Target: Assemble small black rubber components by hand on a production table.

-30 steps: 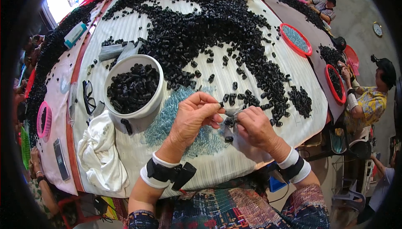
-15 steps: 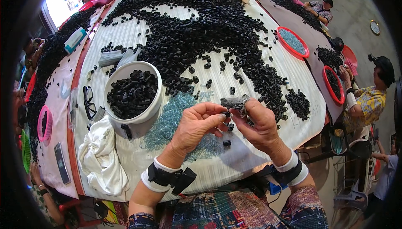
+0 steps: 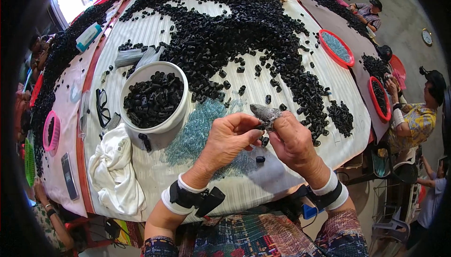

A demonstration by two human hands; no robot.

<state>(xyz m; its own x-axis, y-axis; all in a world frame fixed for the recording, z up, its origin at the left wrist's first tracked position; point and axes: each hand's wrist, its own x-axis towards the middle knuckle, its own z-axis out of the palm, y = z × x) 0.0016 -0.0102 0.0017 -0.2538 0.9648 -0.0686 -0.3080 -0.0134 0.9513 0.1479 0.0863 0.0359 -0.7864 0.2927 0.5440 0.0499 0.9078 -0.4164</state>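
Note:
My left hand pinches a small black plastic part between thumb and fingers; the fingers hide most of it. Close beside it, my right hand is closed around a grey bundle of fine strands, whose rounded end points up and left. Under my hands lies a pile of tiny clear bluish pieces. A loose black part rests just below my fingers. Left of the bluish pile stands a white bowl full of black parts.
A large heap of black parts covers the table's far side. More grey bundles, eyeglasses and a white cloth lie at left. Red trays sit on the right-hand table, where co-workers work.
The grey bundle has tilted, its free end now pointing more upward. My right hand has turned with it, and my left hand has come a little closer. The whole view has shifted slightly.

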